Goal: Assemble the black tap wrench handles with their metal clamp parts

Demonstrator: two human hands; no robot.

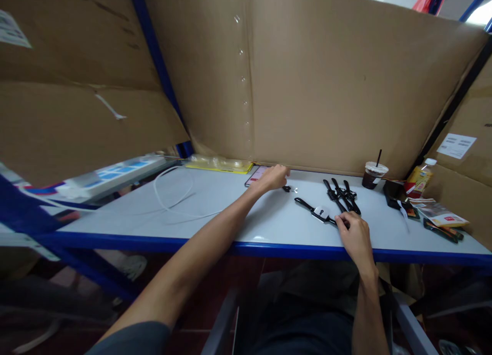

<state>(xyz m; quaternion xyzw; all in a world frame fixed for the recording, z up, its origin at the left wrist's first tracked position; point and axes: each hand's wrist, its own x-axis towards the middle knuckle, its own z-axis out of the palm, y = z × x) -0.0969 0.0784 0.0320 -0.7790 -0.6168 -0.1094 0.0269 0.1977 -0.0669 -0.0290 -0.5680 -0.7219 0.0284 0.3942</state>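
A black spokeshave (pixel 320 212) with a silvery blade plate lies slantwise near the table's front edge. My right hand (pixel 354 233) is closed around its right-hand handle. Farther back, my left hand (pixel 275 176) is held low over the table with its fingers curled down, and what they pinch, if anything, is hidden. Just to its right lie a small black part (pixel 286 189) and some tiny shiny metal pieces (pixel 294 190). A phone (pixel 254 176) with a pinkish lit screen lies partly behind that hand. Several more black spokeshaves (pixel 341 195) are bunched beyond my right hand.
On the white table (pixel 215 227), a white cable (pixel 156 191) loops at left and a yellow sheet (pixel 219 165) lies behind. At right stand an iced drink cup (pixel 373 175) and a bottle (pixel 421 178), near a black box (pixel 394 195) and packets (pixel 442 214). Cardboard (pixel 307 78) walls the back.
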